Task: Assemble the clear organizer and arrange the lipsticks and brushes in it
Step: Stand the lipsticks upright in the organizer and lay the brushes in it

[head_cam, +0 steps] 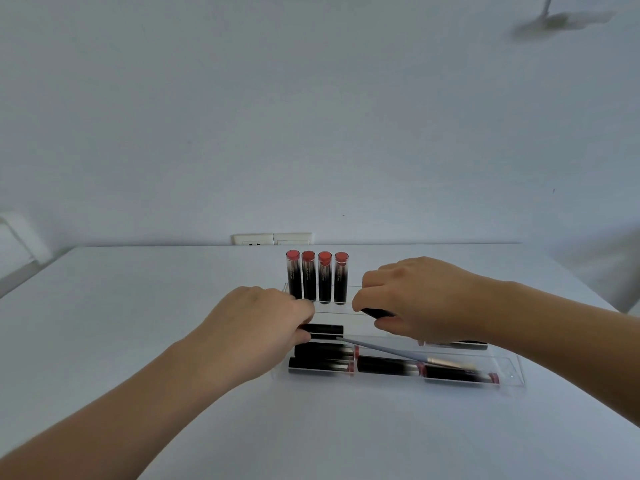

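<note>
Both hands work over the clear organizer on the white table.

The left hand (pixel 256 323) pinches a black lipstick (pixel 323 330) lying flat; the right hand (pixel 412 299) curls round another dark tube (pixel 375 312). Four lipsticks (pixel 317 277) stand upright in the clear organizer (pixel 512 374) at the back, more lie in front under a slanted brush (pixel 408 355).

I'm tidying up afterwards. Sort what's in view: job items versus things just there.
Job: organizer; four upright lipsticks; lipsticks lying in the tray; brush; lipstick in left hand; dark tube in right hand.
Just there: wall sockets; table.
</note>
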Motion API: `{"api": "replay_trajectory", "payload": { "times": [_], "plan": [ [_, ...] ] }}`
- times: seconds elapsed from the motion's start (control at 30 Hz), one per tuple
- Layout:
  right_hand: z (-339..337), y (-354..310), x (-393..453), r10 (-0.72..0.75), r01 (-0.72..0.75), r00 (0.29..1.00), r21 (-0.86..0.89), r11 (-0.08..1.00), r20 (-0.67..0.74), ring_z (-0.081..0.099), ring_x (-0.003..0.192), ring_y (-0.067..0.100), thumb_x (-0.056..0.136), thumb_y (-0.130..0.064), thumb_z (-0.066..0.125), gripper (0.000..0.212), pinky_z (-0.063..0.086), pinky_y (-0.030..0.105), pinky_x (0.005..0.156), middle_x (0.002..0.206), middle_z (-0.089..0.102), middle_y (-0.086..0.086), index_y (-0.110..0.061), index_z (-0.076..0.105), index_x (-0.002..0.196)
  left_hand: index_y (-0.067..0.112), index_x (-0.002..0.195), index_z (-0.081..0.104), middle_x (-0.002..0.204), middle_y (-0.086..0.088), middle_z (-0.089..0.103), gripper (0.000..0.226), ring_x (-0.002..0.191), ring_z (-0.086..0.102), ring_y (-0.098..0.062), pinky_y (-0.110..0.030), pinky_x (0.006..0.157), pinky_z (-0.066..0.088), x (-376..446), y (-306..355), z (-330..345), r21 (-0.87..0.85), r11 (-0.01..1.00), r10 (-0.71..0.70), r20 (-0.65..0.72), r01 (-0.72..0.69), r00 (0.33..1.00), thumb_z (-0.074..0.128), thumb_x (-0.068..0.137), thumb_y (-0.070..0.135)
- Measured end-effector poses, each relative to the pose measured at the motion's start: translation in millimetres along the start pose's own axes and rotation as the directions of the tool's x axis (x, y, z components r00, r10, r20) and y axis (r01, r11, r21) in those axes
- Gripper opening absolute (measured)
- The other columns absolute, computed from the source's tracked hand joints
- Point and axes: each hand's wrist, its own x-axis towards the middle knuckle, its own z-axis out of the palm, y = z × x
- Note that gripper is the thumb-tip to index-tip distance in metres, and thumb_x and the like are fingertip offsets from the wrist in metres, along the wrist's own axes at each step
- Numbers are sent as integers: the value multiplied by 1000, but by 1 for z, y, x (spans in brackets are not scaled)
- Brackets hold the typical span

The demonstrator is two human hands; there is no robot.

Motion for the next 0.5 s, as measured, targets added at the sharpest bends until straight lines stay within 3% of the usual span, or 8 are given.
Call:
{"api": "replay_trajectory", "payload": {
  "times": [0.2, 0.37, 0.43, 0.5],
  "plan": [
    [1, 0, -1, -3, 4, 1000, 16, 1000, -10, 55, 96, 18, 98, -30, 50, 22, 46, 34, 74, 107, 58, -8, -29, 55, 120, 30, 113, 59, 105, 9, 70, 26, 91, 66, -21, -32, 74, 48, 4, -7, -1, -11, 999, 43, 60, -43, 997, 46, 102, 49],
    [1, -1, -1, 2, -1, 1000, 28, 1000, -6, 55, 98, 17, 98, -30, 50, 25, 49, 36, 77, 111, 57, -8, -30, 54, 123, 34, 117, 57, 99, 9, 62, 23, 81, 64, -21, -31, 60, 32, 6, -4, -10, 102, 978, 187, -35, -182, 982, 41, 105, 46],
    [1, -1, -2, 4, -4, 1000, 33, 999, -7, 55, 99, 18, 98, -30, 50, 26, 48, 36, 77, 111, 58, -7, -29, 55, 124, 36, 117, 58, 89, 8, 54, 19, 68, 57, -22, -30, 51, 25, 8, 0, -14, 114, 960, 261, -49, -254, 964, 47, 103, 30],
    [1, -1, -1, 7, -7, 1000, 31, 1000, 0, 55, 100, 19, 99, -30, 50, 26, 49, 37, 78, 112, 58, -7, -29, 55, 125, 40, 126, 54, 89, 8, 48, 51, 65, 52, -22, -30, 47, 21, 13, 3, -15, 86, 944, 321, -16, -318, 947, 50, 90, 4]
  ]
}}
